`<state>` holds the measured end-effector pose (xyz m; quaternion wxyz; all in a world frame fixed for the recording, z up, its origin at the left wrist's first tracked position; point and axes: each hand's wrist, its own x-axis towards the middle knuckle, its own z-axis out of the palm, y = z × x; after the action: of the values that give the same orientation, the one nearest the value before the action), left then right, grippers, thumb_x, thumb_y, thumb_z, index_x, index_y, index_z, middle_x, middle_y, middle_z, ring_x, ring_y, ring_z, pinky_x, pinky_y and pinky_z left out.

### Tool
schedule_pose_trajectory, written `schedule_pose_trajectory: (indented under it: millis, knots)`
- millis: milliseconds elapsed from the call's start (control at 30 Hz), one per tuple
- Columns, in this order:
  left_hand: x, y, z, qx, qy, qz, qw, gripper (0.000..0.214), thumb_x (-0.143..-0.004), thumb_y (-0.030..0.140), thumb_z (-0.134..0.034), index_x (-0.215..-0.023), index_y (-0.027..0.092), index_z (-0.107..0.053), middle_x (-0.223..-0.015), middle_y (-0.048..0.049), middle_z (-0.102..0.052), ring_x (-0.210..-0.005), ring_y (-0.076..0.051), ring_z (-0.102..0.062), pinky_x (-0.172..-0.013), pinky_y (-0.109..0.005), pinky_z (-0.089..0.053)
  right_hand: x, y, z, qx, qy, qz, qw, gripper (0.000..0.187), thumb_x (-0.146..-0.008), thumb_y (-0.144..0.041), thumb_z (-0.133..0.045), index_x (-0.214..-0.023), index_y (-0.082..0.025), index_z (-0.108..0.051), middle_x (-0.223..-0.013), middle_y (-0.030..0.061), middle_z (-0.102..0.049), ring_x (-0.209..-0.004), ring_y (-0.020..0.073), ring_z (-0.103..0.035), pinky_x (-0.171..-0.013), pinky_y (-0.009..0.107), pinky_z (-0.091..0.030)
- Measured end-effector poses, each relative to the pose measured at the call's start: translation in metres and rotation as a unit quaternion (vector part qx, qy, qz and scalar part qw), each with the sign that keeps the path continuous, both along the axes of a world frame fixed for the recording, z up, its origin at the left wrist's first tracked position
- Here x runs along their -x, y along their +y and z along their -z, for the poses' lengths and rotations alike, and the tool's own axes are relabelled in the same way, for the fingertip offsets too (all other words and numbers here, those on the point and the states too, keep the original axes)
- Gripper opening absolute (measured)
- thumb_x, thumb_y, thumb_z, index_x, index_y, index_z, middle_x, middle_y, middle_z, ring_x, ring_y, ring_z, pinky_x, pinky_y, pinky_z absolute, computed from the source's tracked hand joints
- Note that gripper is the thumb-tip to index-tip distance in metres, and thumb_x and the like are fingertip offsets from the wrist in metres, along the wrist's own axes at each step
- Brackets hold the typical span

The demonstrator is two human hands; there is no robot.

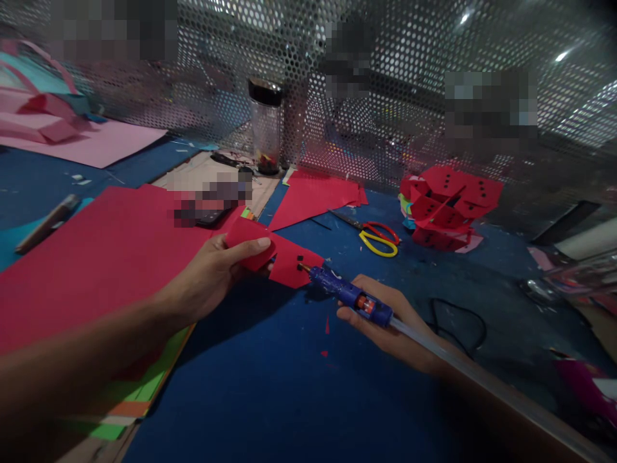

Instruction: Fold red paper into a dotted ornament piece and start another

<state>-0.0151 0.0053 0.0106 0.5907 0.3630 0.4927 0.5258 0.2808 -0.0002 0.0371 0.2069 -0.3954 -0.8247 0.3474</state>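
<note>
In the middle of the view my left hand pinches a folded red paper piece between thumb and fingers. The piece's right end bears small black squares. My right hand is wrapped round a blue glue gun, with a long clear glue stick running out of its back end over my forearm. The gun's brass nozzle points left and meets the red paper beside the black squares; whether glue is coming out is too small to tell.
Scissors with red and yellow handles lie behind my right hand. A red paper stack stands back right. Large red sheets cover the left side. A lidded jar stands by the perforated metal screen. A black cord lies right.
</note>
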Motion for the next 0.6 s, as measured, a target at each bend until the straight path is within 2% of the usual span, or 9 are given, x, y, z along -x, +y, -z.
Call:
schedule_pose_trajectory:
  millis: [433, 600]
  knots:
    - [0.0005, 0.0014, -0.0003, 0.005, -0.01, -0.012, 1.0, 0.023, -0.075, 0.036, -0.088, -0.086, 0.019, -0.078, -0.081, -0.0026, -0.075, -0.074, -0.016, -0.068, -0.068, -0.023, -0.057, -0.001, 0.0004, 0.0005, 0.001, -0.003, 0.004, 1.0, 0.02, -0.096, -0.04, -0.066, -0.092, -0.022, -0.059, -0.088, 0.0003, -0.061, -0.075, 0.0135, -0.057, -0.064, 0.026, -0.043]
    - [0.0007, 0.0019, -0.0014, -0.008, -0.023, -0.021, 0.999, 0.022, -0.075, 0.035, -0.089, -0.085, 0.02, -0.078, -0.083, -0.0013, -0.074, -0.075, -0.014, -0.067, -0.068, -0.021, -0.056, 0.0001, -0.0001, 0.0002, 0.002, 0.002, -0.01, 1.0, 0.022, -0.096, -0.041, -0.066, -0.087, -0.022, -0.056, -0.086, -0.0001, -0.06, -0.073, 0.013, -0.055, -0.063, 0.025, -0.043]
